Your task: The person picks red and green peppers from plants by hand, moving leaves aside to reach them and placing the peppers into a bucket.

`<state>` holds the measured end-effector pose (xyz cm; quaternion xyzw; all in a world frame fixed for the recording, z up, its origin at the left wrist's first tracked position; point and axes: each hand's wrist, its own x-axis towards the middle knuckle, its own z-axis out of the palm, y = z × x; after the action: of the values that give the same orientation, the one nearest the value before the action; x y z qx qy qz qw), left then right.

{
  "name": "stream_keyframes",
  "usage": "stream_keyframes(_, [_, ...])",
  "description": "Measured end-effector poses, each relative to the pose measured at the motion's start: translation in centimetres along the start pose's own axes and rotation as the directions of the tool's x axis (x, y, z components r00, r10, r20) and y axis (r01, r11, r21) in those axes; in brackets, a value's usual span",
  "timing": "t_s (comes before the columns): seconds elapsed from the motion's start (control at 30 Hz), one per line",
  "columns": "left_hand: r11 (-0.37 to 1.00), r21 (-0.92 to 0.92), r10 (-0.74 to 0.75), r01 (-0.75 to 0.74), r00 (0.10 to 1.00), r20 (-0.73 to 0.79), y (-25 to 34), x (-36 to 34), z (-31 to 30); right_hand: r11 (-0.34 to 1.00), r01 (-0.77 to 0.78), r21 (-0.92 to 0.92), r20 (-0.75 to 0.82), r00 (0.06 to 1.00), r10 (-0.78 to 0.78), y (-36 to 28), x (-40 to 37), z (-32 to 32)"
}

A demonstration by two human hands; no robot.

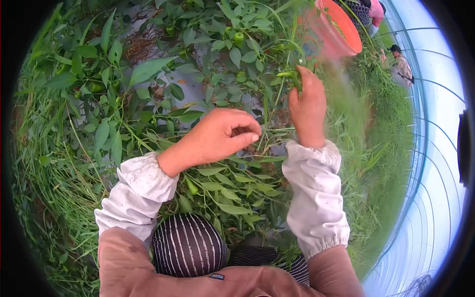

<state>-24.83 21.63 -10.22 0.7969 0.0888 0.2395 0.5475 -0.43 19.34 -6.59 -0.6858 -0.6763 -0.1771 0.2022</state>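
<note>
My left hand (pixel 217 136) is over the plants near the middle, its fingers curled with thumb and fingertips close together; whether anything is between them is too small to tell. Farther right and forward, my right hand (pixel 309 101) is closed round some green peppers (pixel 292 76), which show at its fingertips. An orange bucket (pixel 341 32) stands just beyond that hand. One green pepper (pixel 191 186) hangs on a plant below my left wrist, and another pepper (pixel 239 37) is among leaves at the top.
Dense pepper plants (pixel 148 72) and tall grass (pixel 59 163) surround my knees. At the upper right, a person (pixel 402 64) is among the greenery, and another in pink (pixel 377 12) bends behind the bucket. A ribbed plastic greenhouse wall (pixel 430 128) runs along the right.
</note>
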Motion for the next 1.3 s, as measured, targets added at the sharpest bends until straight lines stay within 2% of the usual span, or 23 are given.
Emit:
stream_keyframes(0.03, [0.981,-0.177,-0.116,0.073,0.961,-0.252,-0.6,0.6,0.4,0.998,-0.033,-0.055,0.013,0.999,0.034,0.0,-0.9,-0.1])
stream_keyframes(0.07, [0.926,-0.365,-0.271,0.1,0.847,-0.457,-1.3,1.3,0.8,0.992,-0.066,-0.112,0.029,0.997,0.07,-0.2,-1.6,-0.2])
stream_keyframes(0.1, [0.923,-0.372,-0.271,0.102,0.857,-0.438,-2.1,1.8,0.9,0.985,-0.056,-0.162,-0.024,0.998,0.053,-0.4,-2.0,-0.3])
stream_keyframes(0.17, [0.916,-0.392,-0.338,0.087,0.694,-0.636,-4.1,2.6,0.5,0.987,-0.087,-0.134,0.016,0.996,0.09,-0.5,-2.8,-0.5])
stream_keyframes(0.27, [0.956,-0.22,-0.293,0.194,0.674,-0.678,-7.6,3.0,1.4,0.994,-0.093,-0.056,0.016,0.995,0.094,-1.1,-2.8,0.0])
stream_keyframes(0.33, [0.941,-0.243,-0.338,0.235,0.676,-0.654,-8.8,2.9,2.1,0.996,-0.087,-0.026,-0.016,0.996,0.087,-1.6,-2.7,0.4])
stream_keyframes(0.4, [0.828,-0.484,-0.53,0.282,0.675,-0.514,-9.0,2.8,2.6,0.995,-0.063,-0.08,0.01,0.998,0.064,-2.1,-2.7,0.4])
stream_keyframes(0.53, [0.775,-0.571,-0.579,0.272,0.667,-0.468,-9.3,2.1,3.2,0.987,-0.089,-0.131,0.065,0.993,0.098,-2.5,-2.1,1.0])
stream_keyframes(0.57, [0.774,-0.572,-0.581,0.271,0.663,-0.472,-9.0,2.2,2.9,0.991,-0.029,-0.127,0.083,0.996,0.04,-2.5,-1.9,1.2])
stream_keyframes(0.63, [0.724,-0.682,-0.603,0.108,0.58,-0.548,-8.2,2.3,2.4,0.992,0.032,-0.121,0.105,0.994,-0.019,-2.7,-1.8,1.4])
stream_keyframes(0.67, [0.724,-0.682,-0.603,0.107,0.58,-0.548,-7.6,2.6,1.7,0.994,0.044,-0.098,0.121,0.992,-0.032,-2.8,-1.7,1.4])
stream_keyframes(0.73, [0.847,-0.532,-0.459,0.001,0.507,-0.729,-6.6,3.3,0.0,0.995,0.057,-0.076,0.137,0.989,-0.046,-2.8,-1.8,1.5])
stream_keyframes(0.8, [0.869,-0.495,-0.416,-0.006,0.533,-0.737,-7.8,4.1,-1.1,0.998,0.027,0.055,0.068,0.997,-0.031,-2.7,-2.2,1.9])
stream_keyframes(0.83, [0.963,-0.223,-0.268,0.151,0.635,-0.725,-9.2,4.3,-1.3,0.998,0.034,0.058,0.066,0.997,-0.038,-2.7,-2.5,2.1])
stream_keyframes(0.87, [0.962,0.085,-0.142,0.26,0.742,-0.655,-9.1,4.5,-1.7,0.983,-0.073,0.168,0.039,0.997,0.067,-2.9,-2.6,2.2])
stream_keyframes(0.9, [0.953,-0.001,-0.236,0.303,0.738,-0.633,-8.8,4.6,-1.0,0.945,-0.176,0.276,0.025,0.984,0.176,-2.9,-2.8,2.1])
stream_keyframes(0.93, [0.955,-0.002,-0.232,0.298,0.738,-0.634,-8.6,4.7,-0.8,0.947,-0.173,0.272,0.022,0.985,0.173,-2.9,-3.1,2.1])
stream_keyframes(0.97, [0.924,0.107,-0.225,0.367,0.748,-0.624,-8.7,4.9,-0.6,0.791,-0.348,0.504,0.092,0.932,0.351,-3.3,-3.1,1.8])
stream_keyframes(1.0, [0.877,0.213,-0.224,0.431,0.758,-0.613,-8.7,5.1,-0.3,0.547,-0.484,0.683,0.205,0.846,0.492,-3.5,-3.1,1.4])
stream_keyframes(1.07, [0.814,0.317,-0.225,0.487,0.767,-0.6,-8.8,4.9,0.1,0.501,-0.482,0.719,0.22,0.841,0.494,-3.6,-2.7,0.4])
stream_keyframes(1.13, [0.902,0.267,-0.087,0.34,0.748,-0.658,-8.8,4.6,0.2,0.318,-0.384,0.867,0.147,0.806,0.573,-3.7,-2.0,-0.7])
stream_keyframes(1.27, [0.839,0.262,-0.188,0.477,0.706,-0.682,-6.0,3.8,0.7,0.178,-0.328,0.928,0.157,0.776,0.611,-3.8,-1.0,-3.1])
stream_keyframes(1.3, [0.869,0.2,-0.182,0.453,0.668,-0.722,-5.9,3.7,0.8,0.061,-0.32,0.945,0.207,0.734,0.646,-3.7,-0.8,-3.3])
